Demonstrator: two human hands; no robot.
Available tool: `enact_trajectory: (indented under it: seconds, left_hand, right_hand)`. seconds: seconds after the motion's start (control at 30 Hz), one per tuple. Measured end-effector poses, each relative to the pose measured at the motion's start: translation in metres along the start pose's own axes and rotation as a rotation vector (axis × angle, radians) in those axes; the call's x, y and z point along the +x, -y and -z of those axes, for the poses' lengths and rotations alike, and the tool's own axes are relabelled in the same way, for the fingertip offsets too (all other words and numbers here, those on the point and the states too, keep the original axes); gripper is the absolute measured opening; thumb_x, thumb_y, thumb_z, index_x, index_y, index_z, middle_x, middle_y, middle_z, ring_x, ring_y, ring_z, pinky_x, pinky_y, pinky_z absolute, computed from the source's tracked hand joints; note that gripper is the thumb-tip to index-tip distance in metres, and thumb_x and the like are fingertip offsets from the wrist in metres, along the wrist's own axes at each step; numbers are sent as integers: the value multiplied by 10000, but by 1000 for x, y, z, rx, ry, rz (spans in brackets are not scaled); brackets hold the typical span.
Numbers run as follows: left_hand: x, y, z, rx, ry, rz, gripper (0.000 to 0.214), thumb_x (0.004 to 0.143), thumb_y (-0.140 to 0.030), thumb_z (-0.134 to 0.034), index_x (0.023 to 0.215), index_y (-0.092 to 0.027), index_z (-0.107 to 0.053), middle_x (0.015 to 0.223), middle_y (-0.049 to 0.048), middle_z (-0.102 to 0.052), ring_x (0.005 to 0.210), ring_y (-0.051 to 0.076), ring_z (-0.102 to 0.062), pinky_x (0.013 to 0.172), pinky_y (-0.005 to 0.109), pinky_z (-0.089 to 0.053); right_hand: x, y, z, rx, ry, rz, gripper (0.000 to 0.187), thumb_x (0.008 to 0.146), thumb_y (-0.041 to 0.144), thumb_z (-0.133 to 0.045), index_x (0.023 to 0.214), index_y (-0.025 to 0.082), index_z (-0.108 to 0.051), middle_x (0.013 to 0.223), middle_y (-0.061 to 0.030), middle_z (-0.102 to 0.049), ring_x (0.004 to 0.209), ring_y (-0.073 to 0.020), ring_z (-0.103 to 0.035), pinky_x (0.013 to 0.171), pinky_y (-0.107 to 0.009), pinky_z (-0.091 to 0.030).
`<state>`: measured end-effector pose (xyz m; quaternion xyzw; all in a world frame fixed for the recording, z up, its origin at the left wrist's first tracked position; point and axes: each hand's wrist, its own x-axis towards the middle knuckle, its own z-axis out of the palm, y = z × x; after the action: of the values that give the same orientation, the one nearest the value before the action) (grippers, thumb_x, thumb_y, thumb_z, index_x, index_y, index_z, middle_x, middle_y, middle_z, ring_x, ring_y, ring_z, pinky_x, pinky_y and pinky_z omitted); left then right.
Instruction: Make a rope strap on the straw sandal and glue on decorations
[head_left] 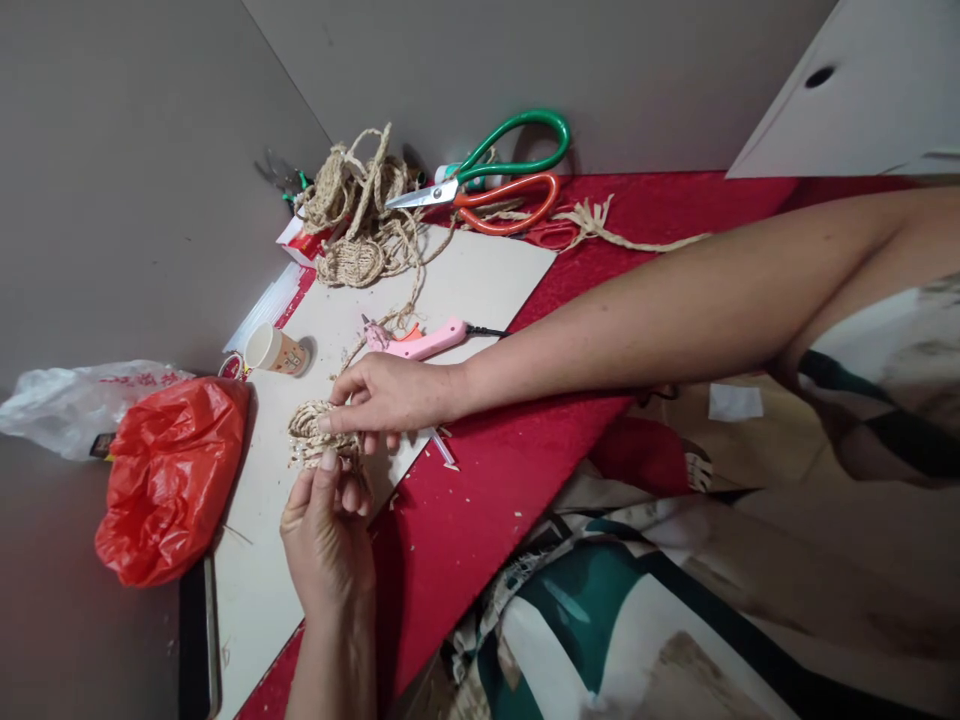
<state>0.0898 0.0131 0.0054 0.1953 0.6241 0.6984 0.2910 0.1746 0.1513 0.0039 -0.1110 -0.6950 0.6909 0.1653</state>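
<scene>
A small coiled piece of braided straw cord [306,425] is held between both hands over the pale board. My left hand [326,510] comes up from the bottom of the view, its thumb and fingers closed on the near edge of the coil. From the right, my right hand [397,390] reaches across with its back upward, thumb and fingers pinching the coil's other side. Small shiny bits show along the coil's left side, too small to name. A strand of cord runs up from the coil, past a pink glue gun [420,343] just above my right hand.
Large scissors [495,180] with green and orange handles lie by a heap of braided cord [356,220]. A paper cup [277,350] stands on the board [262,560], near a red plastic bag [176,480]. Red cloth [480,500] covers the table. Grey panels rise behind.
</scene>
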Motion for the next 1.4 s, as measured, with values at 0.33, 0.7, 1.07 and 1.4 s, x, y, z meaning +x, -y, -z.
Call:
enact_trajectory:
  seconds: [0.33,0.7,1.07,1.4]
  left_hand:
    - [0,5,5,54,20,10,293,624,-291,-860,581,-151,-606,492,-60,-506,458,49,-441,439,162,-373]
    - [-1,10,9,92,60,85,224,644,-294,-848,656,-147,-679,529,-34,-569,507,65,-513,518,170,-460]
    - [2,8,12,135,56,204,241,645,-306,-840,738,-134,-701,677,7,-667,482,54,-512,503,185,-481]
    - [4,8,13,167,78,246,246,660,-305,-831,747,-115,-700,661,26,-666,497,72,-528,519,203,-484]
  right_hand:
    - [3,1,6,-371,-201,194,324,822,248,-698,1085,65,-648,832,-51,-670,670,-81,-581,660,-217,-455]
    - [-3,11,7,-455,-72,329,97,833,113,-640,821,75,-730,746,-23,-664,698,-75,-562,679,-199,-404]
    - [3,-1,13,-252,177,-143,102,806,98,-571,732,81,-639,502,39,-510,423,-49,-421,408,-184,-296]
    - [2,-4,11,-179,163,-207,112,800,71,-527,706,96,-582,583,14,-546,439,-47,-448,386,-175,-310]
